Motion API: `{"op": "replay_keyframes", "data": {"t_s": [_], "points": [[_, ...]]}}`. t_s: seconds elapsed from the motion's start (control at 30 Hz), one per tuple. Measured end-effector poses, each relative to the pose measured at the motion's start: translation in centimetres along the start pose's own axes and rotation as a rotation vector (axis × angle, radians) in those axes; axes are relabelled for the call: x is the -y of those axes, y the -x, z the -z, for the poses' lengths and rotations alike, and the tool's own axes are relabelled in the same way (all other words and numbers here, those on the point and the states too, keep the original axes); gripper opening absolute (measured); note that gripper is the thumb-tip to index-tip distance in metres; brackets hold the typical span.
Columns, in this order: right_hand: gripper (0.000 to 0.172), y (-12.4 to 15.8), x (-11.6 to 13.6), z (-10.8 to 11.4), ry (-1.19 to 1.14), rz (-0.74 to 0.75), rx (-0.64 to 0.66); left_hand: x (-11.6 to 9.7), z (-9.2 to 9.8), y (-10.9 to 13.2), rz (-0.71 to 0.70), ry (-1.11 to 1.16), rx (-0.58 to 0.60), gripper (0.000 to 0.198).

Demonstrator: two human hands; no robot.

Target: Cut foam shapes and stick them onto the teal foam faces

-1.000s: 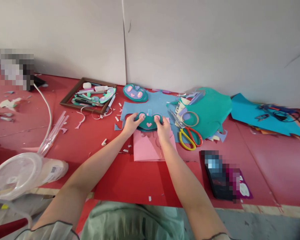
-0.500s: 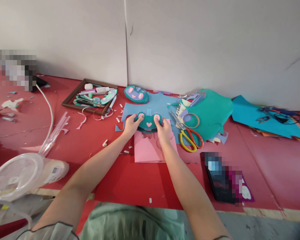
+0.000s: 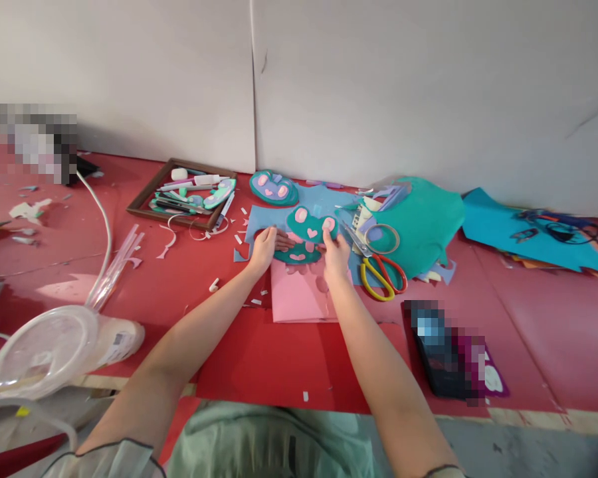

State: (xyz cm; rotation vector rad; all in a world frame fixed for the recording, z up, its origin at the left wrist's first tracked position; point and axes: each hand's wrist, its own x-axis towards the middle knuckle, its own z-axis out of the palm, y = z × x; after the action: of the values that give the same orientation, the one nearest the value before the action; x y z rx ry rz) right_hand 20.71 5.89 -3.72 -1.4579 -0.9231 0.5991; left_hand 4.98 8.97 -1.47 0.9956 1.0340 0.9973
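Green cloth (image 3: pixel 274 438) is covering the person's lap, right by the near edge of the red counter (image 3: pixel 538 345). A clear tub (image 3: pixel 54 338) is sitting near that edge on the left, and a phone (image 3: pixel 441 362) is lying near it on the right. Pink paper (image 3: pixel 299 302) is lying farther in, partly under the hands.

The right hand (image 3: pixel 336 255) is pinching the upper piece (image 3: pixel 313 222) at its right end, with the thumb pressing on a pink spot. This green piece is sitting just left of that hand and a bit farther away, leaning up and showing two pink spots and a pink heart. The left hand (image 3: pixel 264 247) is reaching in from the other side, its fingers touching the left end of the lower piece (image 3: pixel 309 256); I cannot tell if it is gripping. The lower piece is lying between the two hands, just below the upper one. I cannot tell if the two are joined.

Scissors (image 3: pixel 373 256) are resting just right of the right hand, beside a tape ring (image 3: pixel 397 240). A blue sheet (image 3: pixel 323 197) is spreading out behind the hands. Farther back, another mask (image 3: pixel 274 188) is lying near a tray (image 3: pixel 150 184) of pens. A pale wall (image 3: pixel 403 86) is standing behind everything.
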Motion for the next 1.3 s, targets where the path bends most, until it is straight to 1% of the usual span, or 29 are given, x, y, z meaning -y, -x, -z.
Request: {"op": "replay_keyframes", "data": {"t_s": [0.1, 0.2, 0.3, 0.4, 0.47, 0.57, 0.7, 0.8, 0.87, 0.9, 0.97, 1.0, 1.07, 1.13, 1.2, 1.3], "points": [[0.037, -1.7, 0.5, -0.5, -0.111, -0.104, -0.025, 0.1, 0.0, -0.1, -0.011, -0.028, 0.018, 0.03], [0.037, -3.6, 1.4, -1.3, -0.139, -0.116, -0.006, 0.1, 0.0, -0.2, -0.016, -0.028, 0.016, 0.03], [0.036, -5.3, 1.7, -2.1, -0.018, -0.079, -0.011, 0.2, 0.0, -0.3, -0.02, -0.035, 0.021, 0.029], [0.028, -5.9, 1.5, -2.8, 0.177, 0.044, -0.093, 0.4, -0.1, -0.3, -0.039, -0.063, 0.02, 0.027], [0.02, -5.6, 1.3, -3.2, 0.238, 0.131, -0.073, 0.4, -0.2, -0.3, -0.051, -0.079, 0.017, 0.027], [0.015, -4.3, 0.7, -3.8, 0.246, 0.209, 0.035, 0.5, -0.3, -0.4, -0.066, -0.094, 0.023, 0.027], [0.012, -2.3, -0.3, -3.9, 0.282, 0.224, 0.102, 0.7, -0.3, -0.6, -0.066, -0.114, 0.02, 0.027], [0.011, -1.6, -0.8, -3.7, 0.329, 0.23, 0.11, 0.7, -0.3, -0.6, -0.062, -0.153, 0.029, 0.027], [0.011, -1.5, -0.9, -3.6, 0.375, 0.232, 0.112, 0.6, -0.2, -0.4, -0.116, -0.251, 0.003, 0.024], [0.011, -1.6, -0.9, -3.6, 0.402, 0.233, 0.12, 0.5, -0.1, -0.2, -0.167, -0.344, -0.027, 0.021], [0.013, -1.7, -0.7, -3.7, 0.456, 0.238, 0.136, 0.3, 0.0, 0.2, -0.29, -0.604, -0.073, 0.012], [0.014, -1.7, -0.7, -3.7, 0.477, 0.243, 0.146, 0.3, 0.0, 0.5, -0.349, -0.75, -0.077, 0.01], [0.018, -1.7, -0.5, -3.7, 0.508, 0.255, 0.162, 0.4, -0.2, 0.9, -0.426, -1.01, -0.043, 0.02], [0.024, -1.6, -0.4, -3.7, 0.529, 0.27, 0.171, 0.6, -0.4, 1.2, -0.448, -1.188, -0.004, 0.032], [0.028, -1.6, -0.2, -3.7, 0.555, 0.287, 0.182, 0.8, -0.6, 1.3, -0.444, -1.282, 0.023, 0.041], [0.03, -1.5, 0.3, -3.6, 0.598, 0.32, 0.209, 1.0, -0.6, 1.3, -0.459, -1.302, 0.104, 0.049]]}}
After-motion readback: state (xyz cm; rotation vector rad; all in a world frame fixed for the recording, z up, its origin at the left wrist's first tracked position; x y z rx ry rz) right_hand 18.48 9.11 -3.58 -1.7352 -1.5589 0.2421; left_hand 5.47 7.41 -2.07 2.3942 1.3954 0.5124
